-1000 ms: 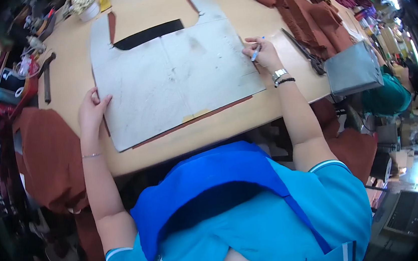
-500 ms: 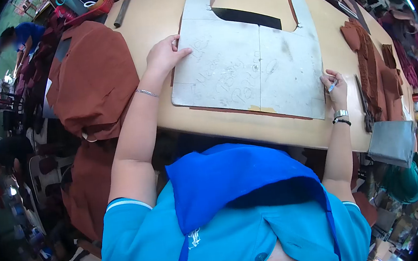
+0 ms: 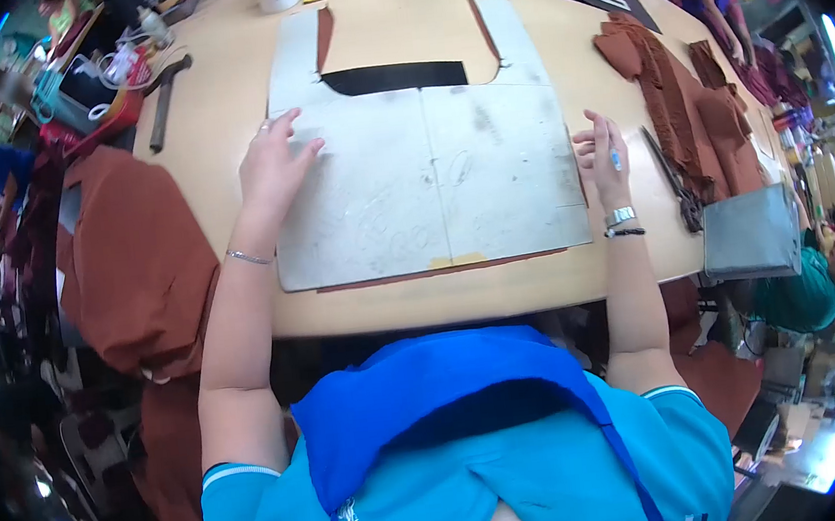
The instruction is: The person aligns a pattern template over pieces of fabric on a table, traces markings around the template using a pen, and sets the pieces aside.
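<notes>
Left fingers (image 3: pixel 286 123) overlap a grey board (image 3: pixel 430 179); right fingers (image 3: pixel 600 130) hold apparently a pen (image 3: pixel 616 159).

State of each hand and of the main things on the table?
Grey template: lying flat, brown material showing past its edges
Left hand: open, at the template's left edge
Right hand: curled, holding a pen
Hammer: lying on the table
Scissors: lying down, apparently shut
Brown cloth at right: bunched

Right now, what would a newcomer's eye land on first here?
Probably the big pale pattern template with its deep cutout, flat on the table between the left hand and right hand, reddish-brown material peeking out along its near edge. Next, the bright blue apron at the bottom centre. Then the hammer left of the template and the scissors beyond the right hand.
</notes>
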